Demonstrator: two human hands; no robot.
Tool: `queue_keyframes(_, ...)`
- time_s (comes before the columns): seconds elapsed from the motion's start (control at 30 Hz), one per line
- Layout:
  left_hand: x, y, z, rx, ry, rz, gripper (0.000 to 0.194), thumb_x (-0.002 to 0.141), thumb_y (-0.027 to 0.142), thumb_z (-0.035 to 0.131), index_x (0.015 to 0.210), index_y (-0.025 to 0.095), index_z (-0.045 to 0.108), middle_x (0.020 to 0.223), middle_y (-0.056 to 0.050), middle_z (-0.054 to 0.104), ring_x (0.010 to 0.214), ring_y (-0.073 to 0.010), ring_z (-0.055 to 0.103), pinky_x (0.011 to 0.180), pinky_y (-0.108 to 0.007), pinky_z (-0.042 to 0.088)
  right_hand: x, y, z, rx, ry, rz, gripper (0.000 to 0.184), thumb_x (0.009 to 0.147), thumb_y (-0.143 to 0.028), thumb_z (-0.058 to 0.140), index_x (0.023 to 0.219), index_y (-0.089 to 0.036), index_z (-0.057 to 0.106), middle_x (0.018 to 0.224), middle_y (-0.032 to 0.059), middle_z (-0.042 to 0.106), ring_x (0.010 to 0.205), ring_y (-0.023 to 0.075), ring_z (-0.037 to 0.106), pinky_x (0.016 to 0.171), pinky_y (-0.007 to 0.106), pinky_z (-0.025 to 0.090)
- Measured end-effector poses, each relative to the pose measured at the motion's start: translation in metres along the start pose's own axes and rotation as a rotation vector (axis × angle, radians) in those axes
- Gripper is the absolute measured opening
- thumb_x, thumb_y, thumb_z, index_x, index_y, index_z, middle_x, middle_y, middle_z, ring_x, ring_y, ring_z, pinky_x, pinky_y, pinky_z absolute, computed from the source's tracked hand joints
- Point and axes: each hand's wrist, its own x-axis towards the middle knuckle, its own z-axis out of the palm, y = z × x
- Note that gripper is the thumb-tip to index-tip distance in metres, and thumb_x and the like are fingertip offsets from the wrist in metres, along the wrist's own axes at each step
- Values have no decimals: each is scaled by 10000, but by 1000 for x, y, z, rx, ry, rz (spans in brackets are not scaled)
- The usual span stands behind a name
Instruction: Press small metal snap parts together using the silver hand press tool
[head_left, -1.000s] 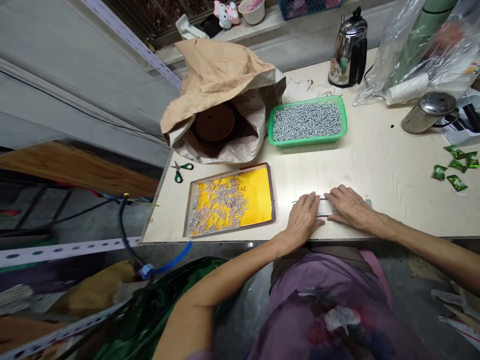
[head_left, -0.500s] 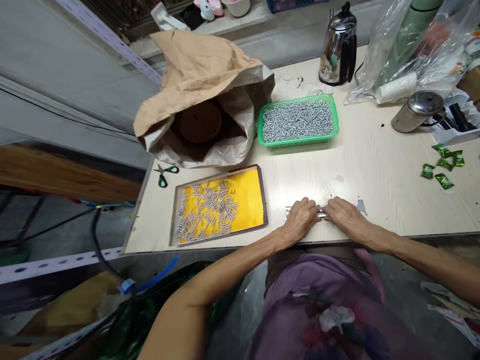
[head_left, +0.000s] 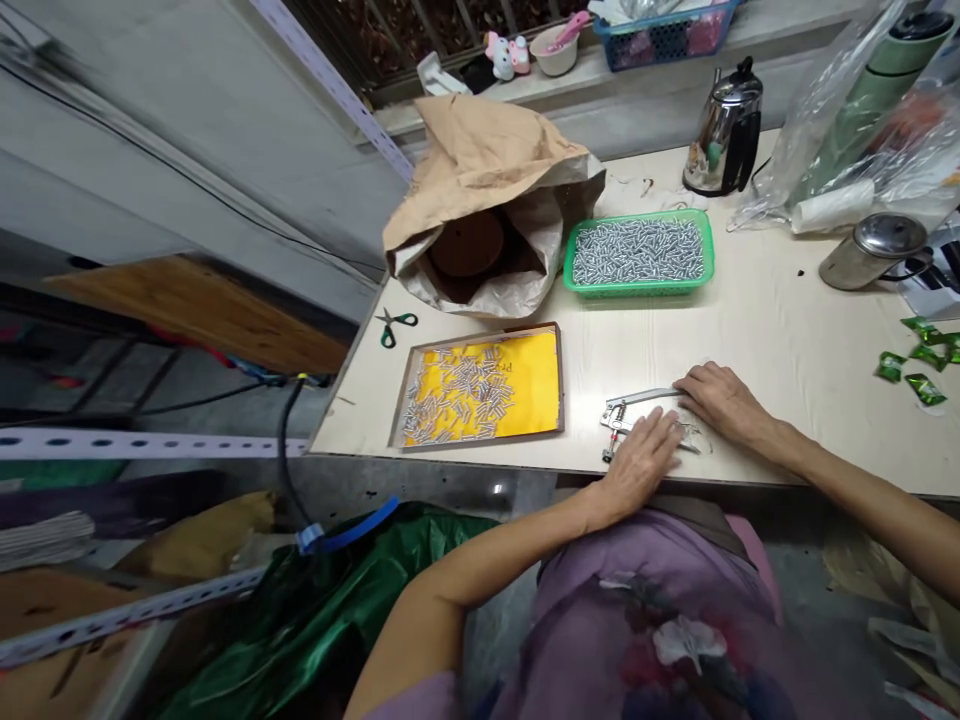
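Near the front edge of the desk, a metal hand tool lies between the person's two hands, its spring and jointed end poking out past the left one. The left hand is laid across the lower handle, fingers stretched out; from where I stand I can't tell whether they grip it. The right hand has its fingers bent at the far end of the upper handle, touching it, though whether they pinch it I can't make out.

Off to the left sits a shallow tray with a yellow lining, small metal pieces scattered over its left part. Scissors lie beyond its corner. Behind, a big brown paper sack gapes open beside a green basket full of little metal pieces, and a shiny kettle stands farther back.
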Motion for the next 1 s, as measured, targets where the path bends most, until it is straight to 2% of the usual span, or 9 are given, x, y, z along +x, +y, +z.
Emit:
queue_keyframes(0.13, -5, 8, 4, -69, -1, 13, 469, 987, 380, 395, 1389, 141, 437, 1433, -170, 498, 1412, -267, 367, 1159, -518, 293, 32, 0, -8, -77, -91, 45, 159, 925, -196, 519, 871, -145, 659, 900, 111, 655, 863, 228, 512, 717, 321, 339)
queue_keyframes(0.23, 1, 10, -2, -92, 31, 1, 528, 974, 433, 412, 1389, 108, 435, 1430, -193, 493, 1409, -290, 369, 1154, -528, 300, 48, -18, -19, -116, -142, 52, 158, 911, -135, 513, 897, -136, 671, 938, 122, 653, 879, 229, 500, 709, 325, 316)
queue_keyframes(0.33, -1, 11, -7, -107, 43, 73, 525, 961, 455, 442, 1315, 75, 508, 1328, -206, 576, 1345, -293, 452, 1113, -474, 378, 52, -53, -22, -43, -168, -191, 169, 905, -131, 521, 909, -181, 682, 978, 98, 638, 899, 224, 482, 718, 329, 303)
queue_keyframes(0.43, -20, 8, -15, -100, 45, 256, 355, 974, 374, 449, 1142, 115, 626, 1071, -130, 702, 1109, -215, 623, 977, -335, 498, 50, -84, -13, 43, -228, -473, 153, 889, -173, 554, 794, -201, 671, 926, 84, 616, 879, 222, 466, 701, 337, 296)
queue_keyframes(0.53, -48, -11, -37, -3, 127, 338, 224, 970, 272, 470, 1005, 167, 666, 842, -54, 704, 830, -147, 649, 823, -275, 531, 51, -96, 5, 58, -237, -560, 171, 863, -132, 544, 728, -182, 636, 882, 92, 591, 843, 216, 462, 693, 341, 305)
queue_keyframes(0.63, -70, -53, -77, 183, 280, 81, 208, 962, 205, 465, 933, 169, 668, 794, -52, 678, 730, -145, 599, 718, -287, 515, 53, -93, 23, 75, -187, -572, 194, 875, -92, 495, 743, -175, 611, 841, 81, 580, 812, 208, 472, 695, 337, 325)
queue_keyframes(0.73, -73, -110, -116, 337, 402, -415, 207, 954, 203, 476, 948, 173, 680, 852, -71, 670, 795, -175, 576, 731, -316, 501, 52, -86, 31, 180, -88, -597, 225, 942, -128, 423, 809, -189, 593, 848, 65, 586, 799, 197, 492, 712, 329, 355)
queue_keyframes(0.83, -61, -157, -138, 376, 321, -721, 176, 931, 209, 524, 920, 180, 698, 881, -71, 654, 865, -197, 554, 778, -328, 486, 50, -83, 35, 236, 49, -595, 256, 971, -129, 367, 854, -201, 583, 862, 56, 603, 794, 185, 519, 716, 318, 383)
queue_keyframes(1.0, -34, -189, -142, 355, 95, -861, 192, 924, 231, 528, 874, 150, 695, 919, -97, 631, 954, -231, 531, 810, -338, 459, 53, -91, 43, 150, 206, -662, 320, 917, -18, 354, 789, -201, 583, 742, 39, 618, 707, 174, 556, 655, 314, 428)
